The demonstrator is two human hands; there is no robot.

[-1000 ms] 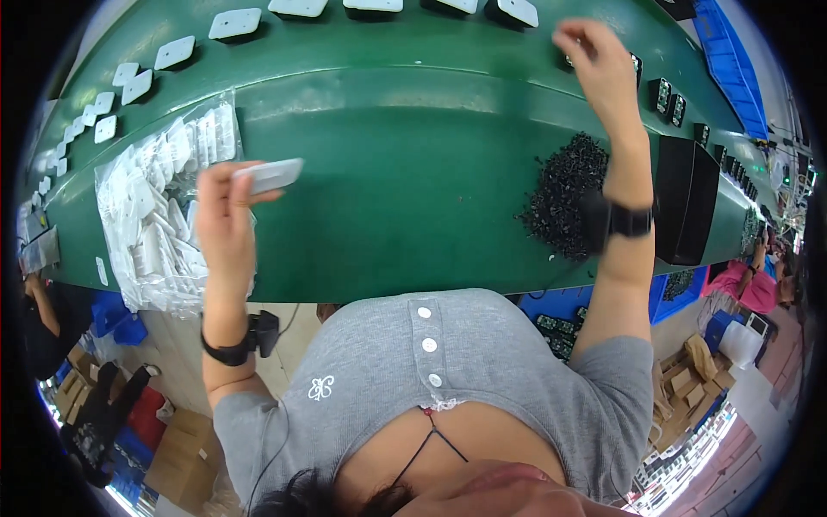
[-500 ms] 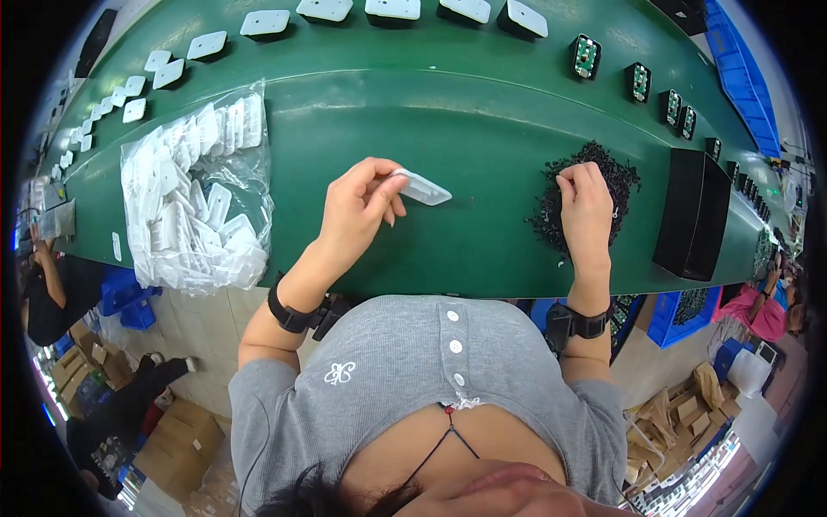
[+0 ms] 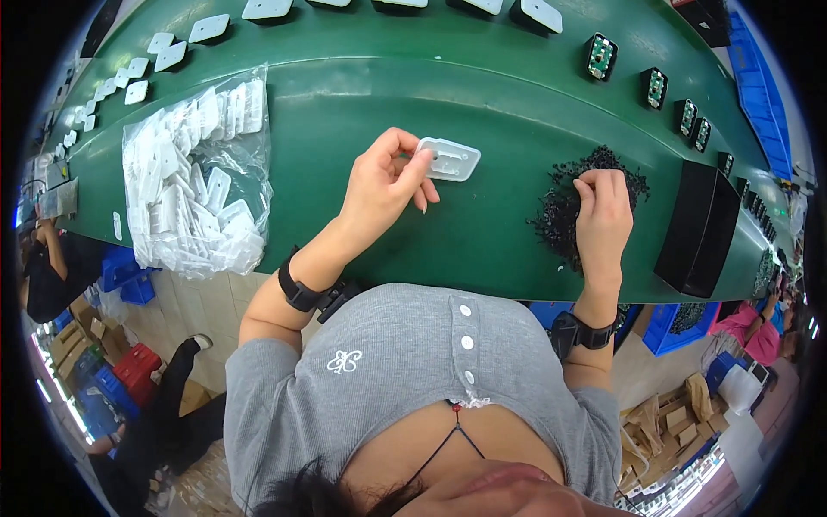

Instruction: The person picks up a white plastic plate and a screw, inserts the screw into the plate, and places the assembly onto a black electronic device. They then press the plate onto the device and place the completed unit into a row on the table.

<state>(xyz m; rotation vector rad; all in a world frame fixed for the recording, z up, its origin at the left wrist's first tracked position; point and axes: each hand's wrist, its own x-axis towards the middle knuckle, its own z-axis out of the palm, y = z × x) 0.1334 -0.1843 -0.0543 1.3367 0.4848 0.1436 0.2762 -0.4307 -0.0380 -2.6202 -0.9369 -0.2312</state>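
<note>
A white plastic cover point(image 3: 457, 160) is pinched between the thumb and fingers of my left hand point(image 3: 383, 183), above the middle of the green table. Its hollow inner side, with small raised features, faces up. My right hand point(image 3: 605, 222) is at a pile of tiny black parts point(image 3: 558, 213), thumb and fingertips pressed together. Whatever those fingertips may hold is too small to make out. To the left of my left hand lies a clear plastic bag point(image 3: 257, 164) full of similar white covers point(image 3: 220, 188).
A black open box point(image 3: 699, 228) stands right of the pile. Across the green table point(image 3: 345, 112), a row of black housings with white covers point(image 3: 267, 9) runs along the far left. Housings with green circuit boards point(image 3: 600, 57) line the far right, near a blue tray point(image 3: 758, 95).
My left hand has moved right and farther away, turning the white cover so more of its inner side shows. My right hand has shifted slightly right, still at the black parts.
</note>
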